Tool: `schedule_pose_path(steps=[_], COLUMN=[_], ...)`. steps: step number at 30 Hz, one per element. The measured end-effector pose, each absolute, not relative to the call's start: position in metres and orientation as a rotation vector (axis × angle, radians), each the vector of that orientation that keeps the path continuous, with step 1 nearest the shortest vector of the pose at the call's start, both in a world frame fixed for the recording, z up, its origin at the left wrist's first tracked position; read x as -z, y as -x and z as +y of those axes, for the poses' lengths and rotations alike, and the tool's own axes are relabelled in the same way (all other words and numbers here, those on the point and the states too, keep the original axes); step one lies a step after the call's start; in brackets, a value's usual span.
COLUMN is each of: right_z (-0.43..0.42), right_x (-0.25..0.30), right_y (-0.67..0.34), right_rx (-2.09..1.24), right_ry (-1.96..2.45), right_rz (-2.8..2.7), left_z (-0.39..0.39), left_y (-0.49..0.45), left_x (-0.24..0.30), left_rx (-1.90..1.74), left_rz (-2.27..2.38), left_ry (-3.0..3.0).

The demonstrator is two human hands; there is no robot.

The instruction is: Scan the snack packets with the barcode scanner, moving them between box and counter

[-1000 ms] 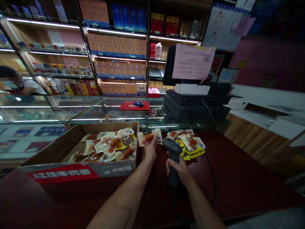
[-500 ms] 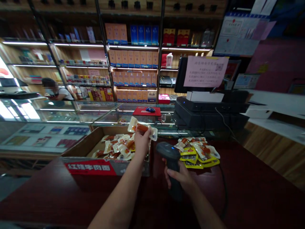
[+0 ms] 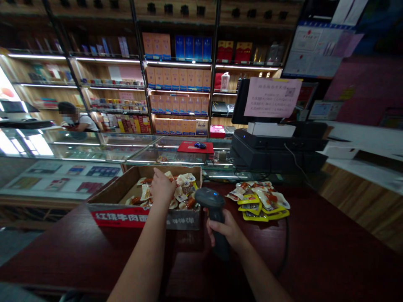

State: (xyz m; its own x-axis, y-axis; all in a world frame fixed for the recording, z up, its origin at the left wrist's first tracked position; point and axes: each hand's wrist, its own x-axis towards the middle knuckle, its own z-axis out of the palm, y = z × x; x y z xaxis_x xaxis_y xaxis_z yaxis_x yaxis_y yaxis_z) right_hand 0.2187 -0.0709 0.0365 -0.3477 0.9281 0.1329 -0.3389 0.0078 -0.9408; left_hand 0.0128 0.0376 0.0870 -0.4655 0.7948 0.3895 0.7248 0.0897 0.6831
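Shop shelves point(image 3: 176, 79) behind, dark red table point(image 3: 315, 251) in front. Cardboard box point(image 3: 126, 197) of sausage packets point(image 3: 184, 188) sits left, within reach; left hand point(image 3: 162, 188) inside, fingers curled on packets, grip unclear. Right hand point(image 3: 225, 228) fingers closed around scanner point(image 3: 210, 201), aimed forward. Separate packet pile point(image 3: 260, 201) right.

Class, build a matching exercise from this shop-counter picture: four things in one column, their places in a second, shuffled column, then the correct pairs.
Things:
1. barcode scanner
2. cardboard box
3. heap of yellow-edged packets
4. red mat

Places:
A. on the glass case, under a blue mouse
B. gripped in the right hand
C. loose on the dark counter, right of the scanner
D. under the left hand, full of sausage packets

Pairs: 1-B, 2-D, 3-C, 4-A
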Motion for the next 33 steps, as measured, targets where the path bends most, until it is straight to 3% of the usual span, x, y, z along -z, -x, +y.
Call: schedule_pose_path(steps=[4,10,13,20,28,33], right_z=[-0.071,-0.071,-0.069,-0.061,-0.061,-0.063], right_x=[-0.032,-0.028,-0.024,0.002,0.006,0.004], right_y=[-0.226,-0.257,-0.277,-0.306,-0.310,-0.309], right_rx=[-1.525,-1.372,-1.195,-0.955,-0.937,-0.953], right_ry=[0.703,0.730,0.806,0.844,0.849,0.840], right_rz=[-1.201,-1.104,-1.014,-0.805,-0.844,-0.860], left_z=[0.029,0.015,0.026,0.080,0.099,0.090], left_y=[-0.035,-0.116,-0.161,-0.235,-0.263,-0.248], left_x=[-0.096,-0.094,-0.072,-0.021,-0.009,-0.012], left_rx=[-1.550,-1.921,-1.726,-1.152,-0.596,-0.580], left_rz=[2.106,1.231,0.992,1.348,1.523,1.658], left_ry=[-1.742,-1.744,-1.579,-1.689,-1.914,-1.935])
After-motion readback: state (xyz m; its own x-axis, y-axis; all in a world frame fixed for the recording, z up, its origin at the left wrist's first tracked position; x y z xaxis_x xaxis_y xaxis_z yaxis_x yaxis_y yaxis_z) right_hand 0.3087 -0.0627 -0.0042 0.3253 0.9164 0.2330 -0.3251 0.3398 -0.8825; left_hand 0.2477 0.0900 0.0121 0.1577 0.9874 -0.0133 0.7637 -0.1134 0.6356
